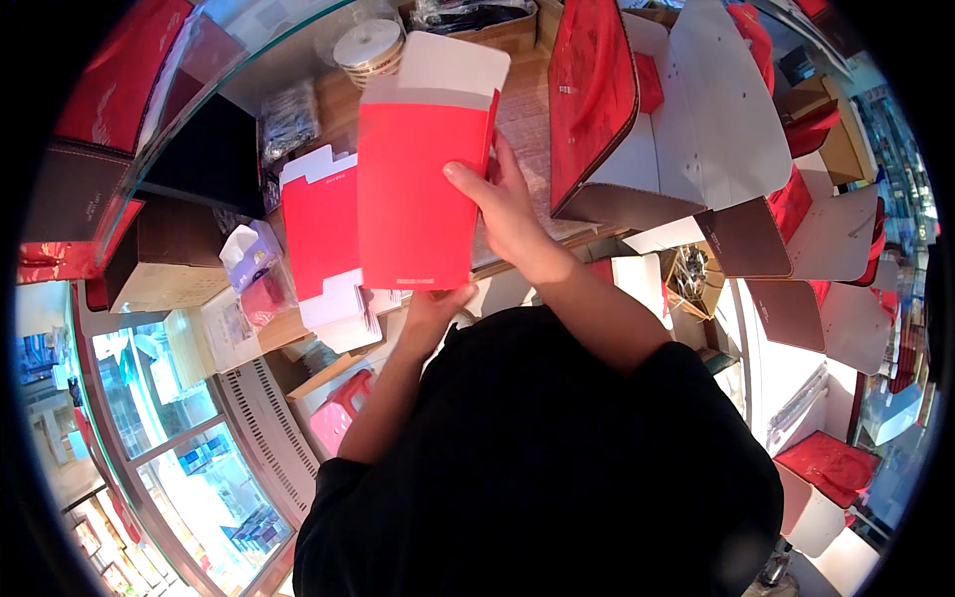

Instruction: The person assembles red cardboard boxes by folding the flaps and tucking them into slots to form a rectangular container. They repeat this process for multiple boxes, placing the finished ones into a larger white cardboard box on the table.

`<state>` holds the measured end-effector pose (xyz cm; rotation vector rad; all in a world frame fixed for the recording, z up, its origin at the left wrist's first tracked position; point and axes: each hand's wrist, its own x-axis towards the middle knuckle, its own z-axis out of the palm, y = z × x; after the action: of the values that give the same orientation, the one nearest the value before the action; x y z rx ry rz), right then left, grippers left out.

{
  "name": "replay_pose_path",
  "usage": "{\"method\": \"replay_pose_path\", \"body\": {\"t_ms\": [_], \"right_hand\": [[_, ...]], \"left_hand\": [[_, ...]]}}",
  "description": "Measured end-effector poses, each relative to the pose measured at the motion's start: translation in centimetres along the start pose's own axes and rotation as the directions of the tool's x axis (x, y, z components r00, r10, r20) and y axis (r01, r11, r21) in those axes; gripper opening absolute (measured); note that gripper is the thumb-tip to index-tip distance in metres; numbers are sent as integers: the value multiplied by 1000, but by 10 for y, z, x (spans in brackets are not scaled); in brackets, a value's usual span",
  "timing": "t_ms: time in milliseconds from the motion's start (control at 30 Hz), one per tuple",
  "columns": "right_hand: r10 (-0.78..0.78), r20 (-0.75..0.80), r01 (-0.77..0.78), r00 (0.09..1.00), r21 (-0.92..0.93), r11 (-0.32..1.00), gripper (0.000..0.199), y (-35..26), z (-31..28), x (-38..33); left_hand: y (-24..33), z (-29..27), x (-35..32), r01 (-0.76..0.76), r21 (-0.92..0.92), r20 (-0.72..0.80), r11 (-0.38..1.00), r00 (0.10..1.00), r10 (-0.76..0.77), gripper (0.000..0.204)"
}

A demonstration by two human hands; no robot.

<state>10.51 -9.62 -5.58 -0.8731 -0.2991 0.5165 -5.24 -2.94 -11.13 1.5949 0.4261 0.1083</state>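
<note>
Both hands are at one red box, raised above the near part of the table (527, 109). Right hand (509, 214) holds it by the right edge: the thumb lies on the front face, and the other fingers go around to the back. Left hand (434, 312) is under the lower end, with its thumb showing just below the edge; its other fingers are hidden, so one cannot tell how tightly it grips. This red box (413, 189) stands tilted, with its white flap (456, 65) open at the upper end. Whether it has full depth or is partly flat is not clear.

Just to the left, and partly behind it, a stack of flat red cards (320, 224) lies on the table, its white tabs near the front edge. Further left are a tissue box (251, 249) and a dark screen (211, 154). Behind stands a roll of ribbon (368, 48); to the right, a big open box (686, 129) with red inside.

Some trouble seems possible. If the right thumb presses too hard, the front face may bend. If the left hand supports weakly, the lower end could slip. A careless swing to the left might catch the tabs and push the stack over the edge.
</note>
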Motion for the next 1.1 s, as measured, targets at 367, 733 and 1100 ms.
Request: {"method": "replay_pose_path", "body": {"t_ms": [367, 733, 1100], "right_hand": [[90, 464, 152, 881, -458, 876, 97, -49, 3, -19], [10, 471, 201, 882, -396, 896, 86, -72, 0, -32], [-151, 527, 437, 836, -475, 764, 83, -91, 4, -26]], "left_hand": [[87, -50, 11, -566, 89, -351, 820, 752, 557, 81], [121, -36, 20, -572, 179, -225, 800, 768, 600, 75], [124, -50, 13, -630, 285, -73, 723, 738, 671, 64]]}}
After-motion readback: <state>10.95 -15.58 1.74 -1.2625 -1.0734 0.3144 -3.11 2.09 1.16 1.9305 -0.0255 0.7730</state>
